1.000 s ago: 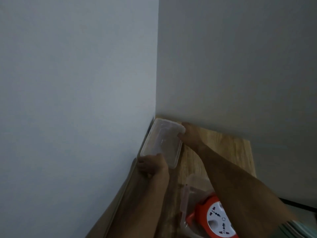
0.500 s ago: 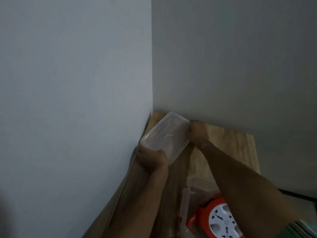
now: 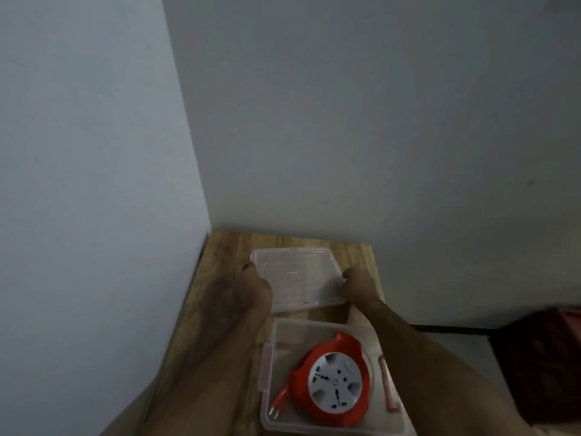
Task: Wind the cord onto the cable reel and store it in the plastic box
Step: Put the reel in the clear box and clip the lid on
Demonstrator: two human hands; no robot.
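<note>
A wooden bench (image 3: pixel 226 309) is set into a corner formed by two plain pale walls. The clear lid (image 3: pixel 297 280) is gripped at its ends by the left hand (image 3: pixel 255 286) and right hand (image 3: pixel 358 283). The red cable reel (image 3: pixel 330 383) is seen lying in the open plastic box (image 3: pixel 330 427) nearer the camera.

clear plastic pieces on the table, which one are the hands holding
The flat lid, the farther piece: the left hand and right hand grip its two ends. The nearer piece, the deep plastic box, holds the orange cable reel and goes untouched.
</note>
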